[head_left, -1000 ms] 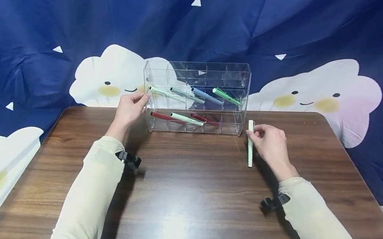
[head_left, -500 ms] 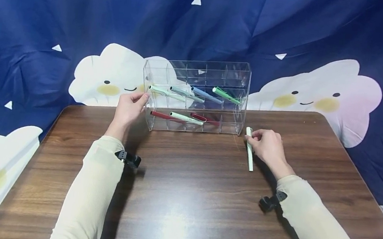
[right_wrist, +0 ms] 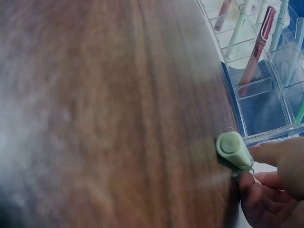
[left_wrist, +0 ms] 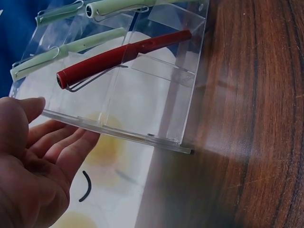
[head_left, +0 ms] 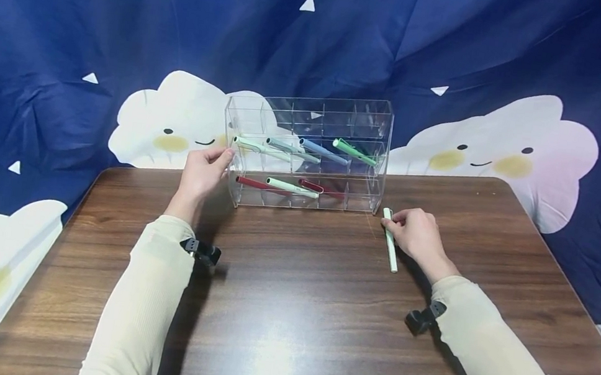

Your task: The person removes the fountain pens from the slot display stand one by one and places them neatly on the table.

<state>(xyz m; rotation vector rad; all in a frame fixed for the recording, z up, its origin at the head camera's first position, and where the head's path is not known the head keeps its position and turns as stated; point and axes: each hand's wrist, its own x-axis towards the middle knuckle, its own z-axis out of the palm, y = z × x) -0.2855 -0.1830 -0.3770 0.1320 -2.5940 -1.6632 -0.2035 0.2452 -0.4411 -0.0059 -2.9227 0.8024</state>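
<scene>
A clear acrylic pen rack [head_left: 357, 202] stands at the back of the table, tiered and divided into compartments. My left hand [head_left: 202, 170] grips its left side edge, the thumb in front and the fingers against the outer side in the left wrist view. Low and to the right of the rack, my right hand [head_left: 420, 235] pinches a pale green pen [head_left: 390, 248] near its clip end. The pen's other end points toward me; in the right wrist view that pen [right_wrist: 233, 148] appears end-on, just above or on the wood, I cannot tell which.
Pens lie slanted in the rack: a red pen [left_wrist: 102, 64], a dark red pen [right_wrist: 259, 47] and a pale green pen [head_left: 292, 187] below, with a blue pen [head_left: 323, 150], a bright green pen [head_left: 354, 150] and others above. A blue cloud-print curtain [head_left: 341, 36] hangs behind the wooden table [head_left: 288, 286].
My right hand has come slightly toward me and down with the pale green pen, which now tilts a little more. My left hand and the rack have stayed put.
</scene>
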